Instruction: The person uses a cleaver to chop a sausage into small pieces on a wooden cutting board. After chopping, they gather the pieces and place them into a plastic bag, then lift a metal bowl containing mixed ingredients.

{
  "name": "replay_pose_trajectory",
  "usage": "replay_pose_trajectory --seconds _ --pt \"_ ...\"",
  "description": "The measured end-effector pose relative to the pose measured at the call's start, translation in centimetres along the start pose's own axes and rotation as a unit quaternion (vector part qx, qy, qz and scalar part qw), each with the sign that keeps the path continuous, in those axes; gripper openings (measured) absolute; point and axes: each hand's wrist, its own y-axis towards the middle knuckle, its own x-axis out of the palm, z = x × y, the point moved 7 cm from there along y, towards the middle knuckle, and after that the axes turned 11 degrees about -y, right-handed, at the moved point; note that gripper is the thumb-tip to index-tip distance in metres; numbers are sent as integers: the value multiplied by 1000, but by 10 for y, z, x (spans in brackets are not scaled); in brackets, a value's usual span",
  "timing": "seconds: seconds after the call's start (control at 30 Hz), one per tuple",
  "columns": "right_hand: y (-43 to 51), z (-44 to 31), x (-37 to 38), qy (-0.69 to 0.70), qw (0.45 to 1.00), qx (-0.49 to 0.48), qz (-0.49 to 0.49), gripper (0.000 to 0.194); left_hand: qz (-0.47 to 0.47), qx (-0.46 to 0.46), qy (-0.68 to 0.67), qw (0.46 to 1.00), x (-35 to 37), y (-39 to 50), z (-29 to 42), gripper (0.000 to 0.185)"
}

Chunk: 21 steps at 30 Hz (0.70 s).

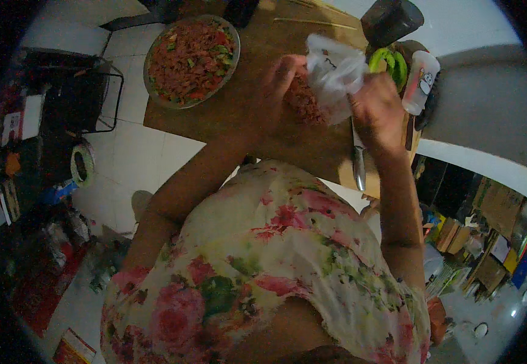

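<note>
My right hand (378,113) grips the right side of a crumpled translucent plastic bag (336,75). Blurred at the bag's left edge is my left hand (284,77); its fingertips meet the plastic, but their hold is unclear. Between my hands shows reddish-brown crumbly food, like minced meat (306,103); whether it is inside the bag or beside it I cannot tell. To the left, a shallow round dish (237,59) is heaped with similar reddish food and pieces of green and red vegetable. Under my right hand, a knife (359,168) lies with its metal handle towards me.
The brown wooden table (190,120) carries green bananas (388,63), a dark cylindrical container (393,20) and a pale cup with a cartoon print (420,84) at the right, by the wall. Thin sticks (315,22) lie at the back. A roll of tape (82,164) is at far left.
</note>
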Motion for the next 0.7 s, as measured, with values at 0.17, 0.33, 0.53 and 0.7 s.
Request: replay_pose_trajectory --seconds 0.17,0.33,0.53,0.7 --pt "-31 -49 9 33 997 27 -65 30 26 -136 6 990 19 -20 -6 33" --pt "-51 -64 13 63 990 81 -92 25 59 -91 -271 956 2 -13 -9 32" --pt "-85 -28 11 370 838 400 -32 32 23 -81 -405 910 -26 -33 -7 30" --pt "-57 -33 25 253 887 380 -76 33 -21 -15 63 998 -27 -51 9 38"
